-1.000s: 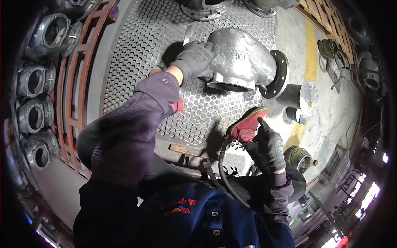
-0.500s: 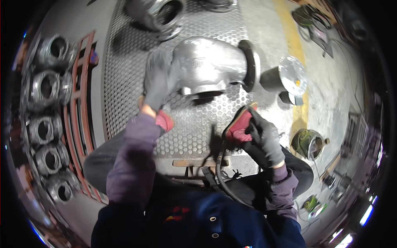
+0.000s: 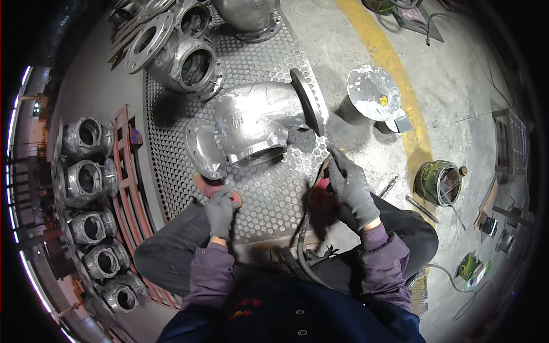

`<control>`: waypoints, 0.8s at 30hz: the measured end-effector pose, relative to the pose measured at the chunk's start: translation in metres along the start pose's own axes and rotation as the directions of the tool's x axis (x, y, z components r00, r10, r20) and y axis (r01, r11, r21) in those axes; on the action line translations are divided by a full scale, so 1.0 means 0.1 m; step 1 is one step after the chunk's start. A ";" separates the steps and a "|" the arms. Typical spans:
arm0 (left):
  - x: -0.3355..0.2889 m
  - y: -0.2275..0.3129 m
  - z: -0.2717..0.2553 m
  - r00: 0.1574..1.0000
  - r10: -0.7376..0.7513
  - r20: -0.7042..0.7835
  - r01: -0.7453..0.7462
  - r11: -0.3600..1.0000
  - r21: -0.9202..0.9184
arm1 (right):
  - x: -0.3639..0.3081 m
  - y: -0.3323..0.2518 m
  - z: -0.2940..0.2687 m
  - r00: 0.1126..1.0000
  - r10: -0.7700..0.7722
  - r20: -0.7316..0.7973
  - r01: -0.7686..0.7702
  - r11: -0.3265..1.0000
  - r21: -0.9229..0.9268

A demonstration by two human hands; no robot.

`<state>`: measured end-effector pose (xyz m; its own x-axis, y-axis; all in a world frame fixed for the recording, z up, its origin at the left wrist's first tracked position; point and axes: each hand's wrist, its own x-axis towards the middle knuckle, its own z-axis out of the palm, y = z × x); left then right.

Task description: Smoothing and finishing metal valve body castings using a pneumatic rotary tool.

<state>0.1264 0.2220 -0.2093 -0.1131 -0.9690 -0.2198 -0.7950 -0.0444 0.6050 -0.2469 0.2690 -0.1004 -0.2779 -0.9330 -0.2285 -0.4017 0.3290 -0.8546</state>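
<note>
A silvery cast valve body (image 3: 251, 117) lies on its side in front of me, one round opening facing me. Its left flange (image 3: 204, 150) shows its face, and its right flange (image 3: 307, 103) stands edge-on. My left hand (image 3: 220, 212), gray-gloved, is closed over my left red shoe (image 3: 207, 186), below the left flange and apart from it. The inside of its fingers is hidden. Beside my right red shoe (image 3: 325, 194), my gray-gloved right hand (image 3: 353, 188) is closed, with its fingertips toward the valve body. A dark hose (image 3: 301, 243) runs up to it; what it grips is hidden.
More flanged castings (image 3: 183, 66) stand at the far left of the perforated metal plate (image 3: 269, 208). A row of castings (image 3: 88, 180) lines the left, beside a red rack (image 3: 128, 171). To the right are a gray can-like container (image 3: 372, 91) and a green pot (image 3: 437, 183).
My left hand has left the valve body's left side and come back toward me to the shoe, uncovering the left flange. My right hand stays by the right shoe. The whole view has shifted.
</note>
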 end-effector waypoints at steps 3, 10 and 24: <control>0.29 1.22 -0.60 0.830 -0.555 -0.062 0.474 0.758 -0.448 | 0.00 0.17 -0.10 0.998 0.013 -0.065 -0.012 1.000 0.022; 1.58 0.24 -0.89 0.912 -0.137 -0.387 -0.083 0.862 -0.501 | 0.06 -0.16 -0.13 0.932 0.247 0.266 -0.333 0.873 0.357; 1.43 0.91 -0.67 0.989 -0.141 0.042 0.105 0.473 -0.875 | 1.70 0.41 0.07 0.974 0.090 -0.207 -0.052 0.982 0.181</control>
<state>0.0779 0.0634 -0.1337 -0.0252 -0.9419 -0.3349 0.1335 -0.3352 0.9326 -0.3045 0.1224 -0.1775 -0.4872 -0.8494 -0.2031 -0.2217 0.3452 -0.9120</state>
